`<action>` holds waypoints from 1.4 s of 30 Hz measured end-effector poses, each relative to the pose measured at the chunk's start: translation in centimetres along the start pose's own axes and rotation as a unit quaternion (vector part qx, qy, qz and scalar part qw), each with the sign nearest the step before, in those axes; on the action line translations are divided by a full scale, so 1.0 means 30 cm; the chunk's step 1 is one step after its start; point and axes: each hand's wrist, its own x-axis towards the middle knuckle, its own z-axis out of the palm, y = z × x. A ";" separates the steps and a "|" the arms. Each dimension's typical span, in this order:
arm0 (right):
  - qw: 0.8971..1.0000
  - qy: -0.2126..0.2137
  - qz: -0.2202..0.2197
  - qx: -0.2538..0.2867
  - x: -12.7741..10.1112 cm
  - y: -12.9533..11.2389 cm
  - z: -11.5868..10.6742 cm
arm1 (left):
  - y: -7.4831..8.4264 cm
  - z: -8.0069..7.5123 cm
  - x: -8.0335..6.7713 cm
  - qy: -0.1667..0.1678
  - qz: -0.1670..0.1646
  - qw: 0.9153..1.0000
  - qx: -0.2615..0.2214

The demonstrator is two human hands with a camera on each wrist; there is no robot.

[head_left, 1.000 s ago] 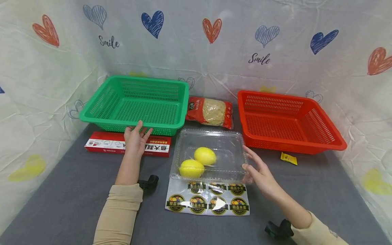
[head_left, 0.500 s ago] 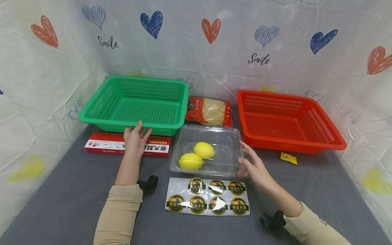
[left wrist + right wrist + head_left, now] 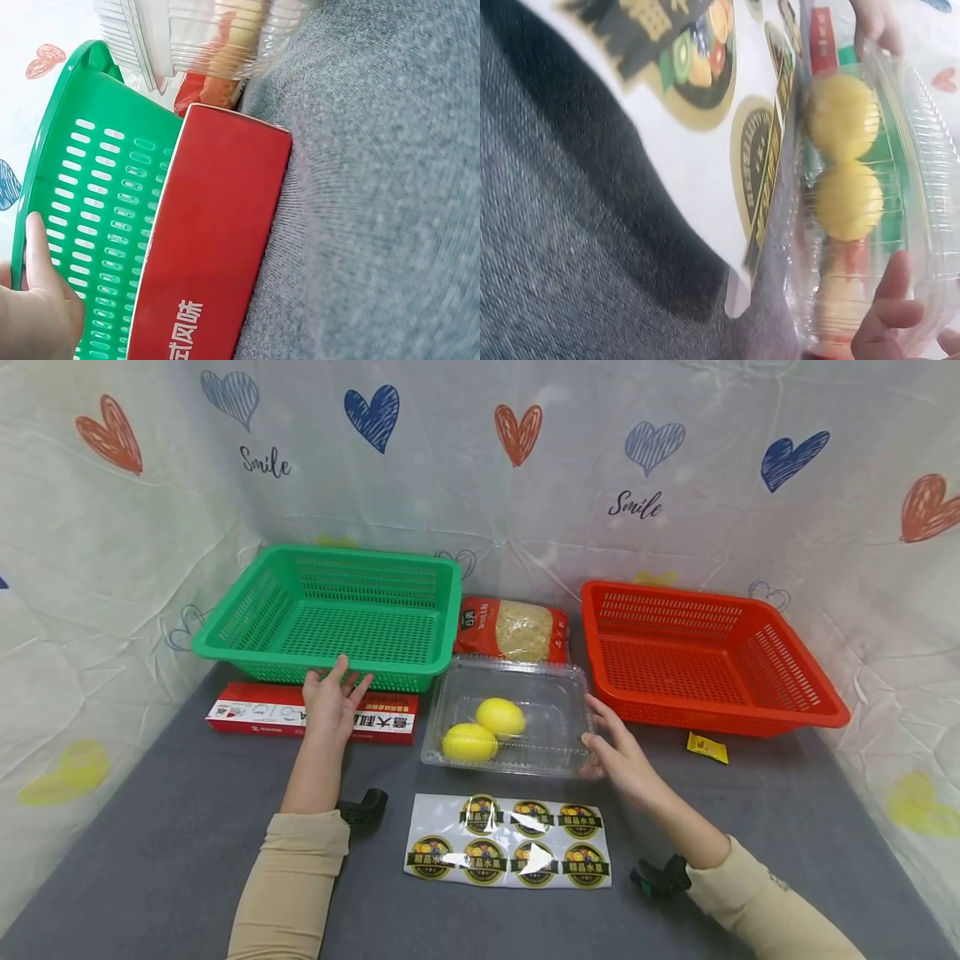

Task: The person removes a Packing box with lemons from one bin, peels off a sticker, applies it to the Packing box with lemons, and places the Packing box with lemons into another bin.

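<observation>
In the head view, a clear plastic fruit box [image 3: 551,714] with two lemons [image 3: 469,742] inside lies at the middle, in front of a red bag. My right hand [image 3: 622,756] holds it by its right side, the thumb above and the other fingers at the side wall. Part of those fingers is hidden behind the clear plastic. On the left, my left hand [image 3: 330,706] grips the front rim of a green basket [image 3: 420,667]. The left wrist view shows its finger [image 3: 41,259] against the slotted outer wall.
A red and white carton [image 3: 258,710] lies below the green basket. The red bag [image 3: 525,631] sits between it and a red basket [image 3: 720,714]. A sticker sheet [image 3: 547,878] lies at the front middle, and a small yellow packet [image 3: 707,747] at the right.
The fruit box has moved back, away from the sticker sheet and up to the red bag, with my right hand following along. My left hand has stayed at the green basket's rim.
</observation>
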 end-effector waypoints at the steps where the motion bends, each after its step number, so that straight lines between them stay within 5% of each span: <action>1: 1.000 -0.001 0.002 -0.002 0.002 0.002 -0.004 | -0.001 0.000 0.000 -0.001 0.000 1.000 0.000; 26: 0.996 -0.033 0.055 -0.056 0.004 -0.013 -0.036 | 0.020 0.005 0.008 -0.003 -0.004 0.998 0.057; 34: 0.997 -0.041 0.055 -0.044 0.001 -0.019 -0.041 | 0.047 -0.018 0.004 -0.041 -0.032 0.984 0.172; 42: 0.997 -0.028 0.050 -0.050 -0.019 -0.018 -0.055 | 0.064 -0.031 -0.010 -0.054 -0.051 0.976 0.204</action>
